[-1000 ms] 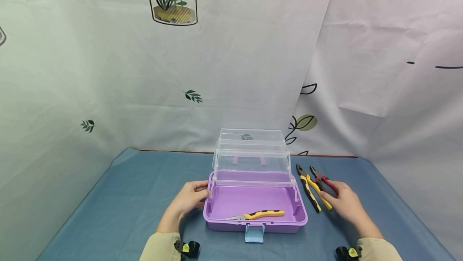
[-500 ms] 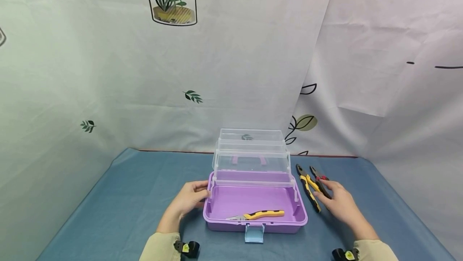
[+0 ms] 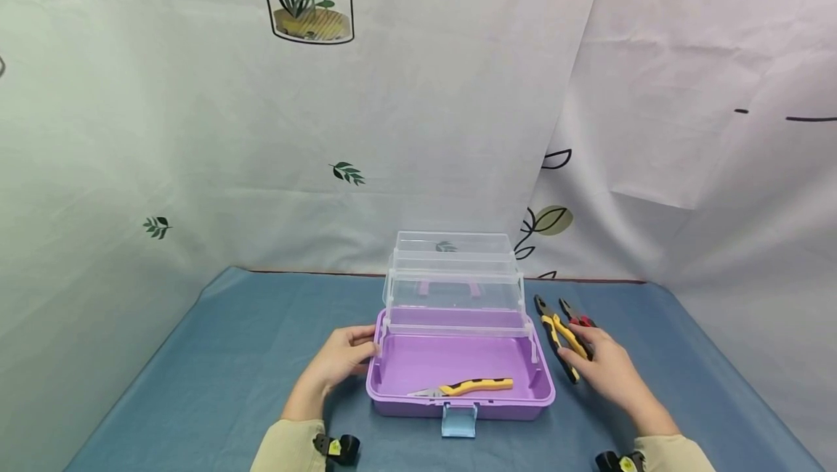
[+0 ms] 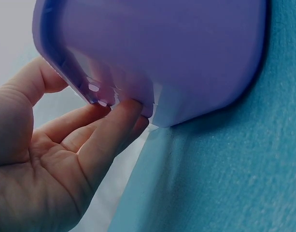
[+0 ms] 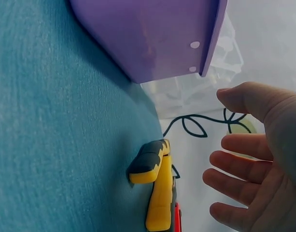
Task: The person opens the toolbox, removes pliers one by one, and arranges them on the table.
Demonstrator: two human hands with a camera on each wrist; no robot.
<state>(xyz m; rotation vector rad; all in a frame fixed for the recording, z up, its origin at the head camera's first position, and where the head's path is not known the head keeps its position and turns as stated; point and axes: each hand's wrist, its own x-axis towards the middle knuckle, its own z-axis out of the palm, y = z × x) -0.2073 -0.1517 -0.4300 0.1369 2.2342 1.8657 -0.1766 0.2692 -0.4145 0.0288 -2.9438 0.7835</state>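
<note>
Left hand pinching left rim of purple box, thumb over edge. Right hand loosely spread, holding nothing, above handles of yellow-black pliers right of box. Red-handled pliers farther right of box. Yellow-handled pliers inside box, near front wall. Risks: handles right of box crowd together, so closing fingers might snag both pairs; uneven left-hand pull might shift box.
</note>
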